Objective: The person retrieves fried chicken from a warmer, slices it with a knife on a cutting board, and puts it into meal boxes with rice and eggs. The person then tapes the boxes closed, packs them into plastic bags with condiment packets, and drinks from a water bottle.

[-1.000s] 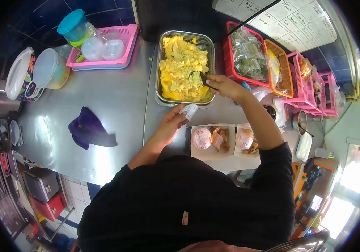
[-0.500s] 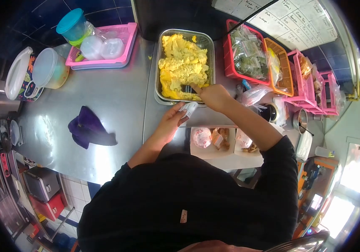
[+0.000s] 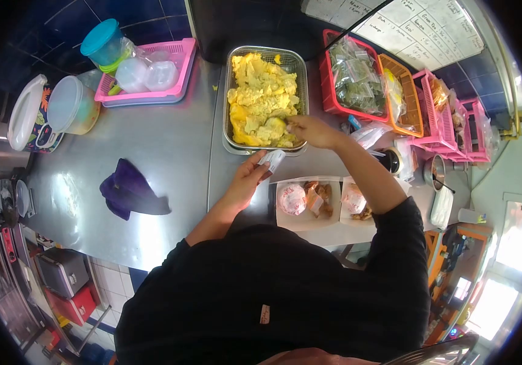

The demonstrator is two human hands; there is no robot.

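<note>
A metal basket tray (image 3: pixel 303 73) holds a heap of yellow, scrambled-egg-like food (image 3: pixel 264 85). At the tray's lower right, my right hand (image 3: pixel 309 131) is closed around the dark handle of a scoop; the scoop's head is in the food and mostly hidden. My left hand (image 3: pixel 247 176) pinches a small white packet or cup with print (image 3: pixel 272 160) just below the tray's near edge. Right of it stand two open paper boxes (image 3: pixel 303 224), each with a round wrapped item (image 3: pixel 292 199) and brown fried pieces (image 3: pixel 318 199).
A purple cloth (image 3: pixel 128 188) lies on the steel table (image 3: pixel 84 158). Pink tray (image 3: pixel 189 55) with plastic containers and two tubs (image 3: pixel 72 103) at the back left. Red basket (image 3: pixel 329 91) of bagged greens, orange basket (image 3: pixel 416 112) and pink racks (image 3: pixel 449 137) at the right.
My right hand first moved left and down with the scoop through the food, then back slightly right and up. More food lies at the scoop now. My left hand has barely moved.
</note>
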